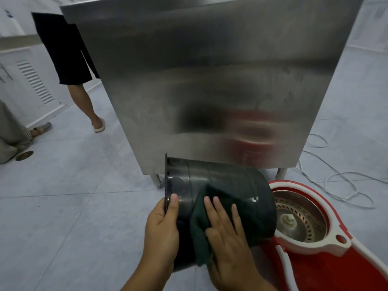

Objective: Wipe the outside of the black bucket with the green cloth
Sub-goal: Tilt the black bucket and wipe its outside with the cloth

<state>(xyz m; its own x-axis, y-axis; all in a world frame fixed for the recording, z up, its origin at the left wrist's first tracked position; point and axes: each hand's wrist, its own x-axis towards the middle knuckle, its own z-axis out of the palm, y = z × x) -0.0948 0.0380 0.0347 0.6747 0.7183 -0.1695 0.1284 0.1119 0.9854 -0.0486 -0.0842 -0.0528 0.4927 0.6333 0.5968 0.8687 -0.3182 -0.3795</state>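
Observation:
The black bucket [228,181] lies on its side just above the floor, its rim to the left and its base to the right. My left hand [161,232] grips the rim, thumb on the outer wall. The dark green cloth [201,234] is draped over the bucket's curved side. My right hand [228,234] lies flat on the cloth with fingers spread, pressing it against the bucket. The part of the bucket under the hands and the cloth is hidden.
A stainless steel cabinet [210,80] on short legs stands right behind the bucket. A red and white spin mop bucket [315,238] sits to the right, touching the bucket's base. White cables [340,181] trail on the tiled floor. Two people's legs [84,101] are at the left.

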